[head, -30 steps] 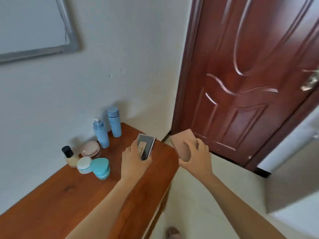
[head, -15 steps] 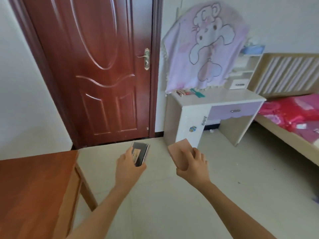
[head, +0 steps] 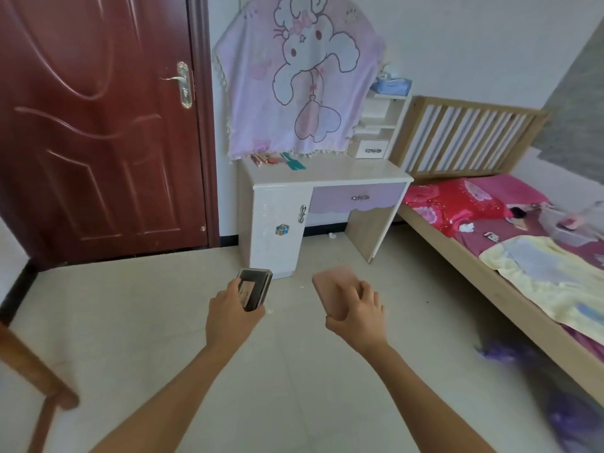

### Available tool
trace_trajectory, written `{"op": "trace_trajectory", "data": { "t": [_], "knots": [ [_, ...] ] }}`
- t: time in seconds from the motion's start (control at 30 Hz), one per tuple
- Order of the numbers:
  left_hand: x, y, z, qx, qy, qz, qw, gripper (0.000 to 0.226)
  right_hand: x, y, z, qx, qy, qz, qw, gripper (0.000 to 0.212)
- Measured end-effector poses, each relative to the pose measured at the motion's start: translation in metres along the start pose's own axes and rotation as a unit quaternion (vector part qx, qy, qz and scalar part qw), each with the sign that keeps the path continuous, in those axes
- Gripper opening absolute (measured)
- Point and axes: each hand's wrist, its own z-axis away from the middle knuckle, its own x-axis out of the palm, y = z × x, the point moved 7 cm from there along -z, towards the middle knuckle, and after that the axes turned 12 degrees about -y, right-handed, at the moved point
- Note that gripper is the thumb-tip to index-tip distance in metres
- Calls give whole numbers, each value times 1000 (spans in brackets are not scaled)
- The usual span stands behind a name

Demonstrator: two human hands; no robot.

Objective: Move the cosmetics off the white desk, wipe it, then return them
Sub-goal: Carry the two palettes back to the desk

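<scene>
Now, nearest the camera, the left-hand grip (head: 233,317) was curled round a dark rectangular compact with a pale label (head: 256,289). The right-hand grip (head: 358,313) pinched a flat dusty-pink rectangular case (head: 333,291) by its near end. A second earlier both had hovered over the brown wooden tabletop (head: 29,364); the view had since swung round, leaving only its corner at the lower left. Across the pale tiled floor (head: 163,322), well apart from the hands, stood the white desk with a lilac drawer (head: 343,171), its tabletop mostly bare. Judging by that turn, the return leg was probably under way.
</scene>
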Motion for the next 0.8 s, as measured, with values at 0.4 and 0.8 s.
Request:
{"op": "trace_trajectory", "data": {
  "t": [0.4,0.8],
  "knots": [
    [65,86,-146,21,20,-9,1000,63,-51,77,-138,-5,30,14,999,64],
    [130,168,-328,22,-16,-6,1000,57,-99,164,-321,23,43,-12,999,70]
  ]
}}
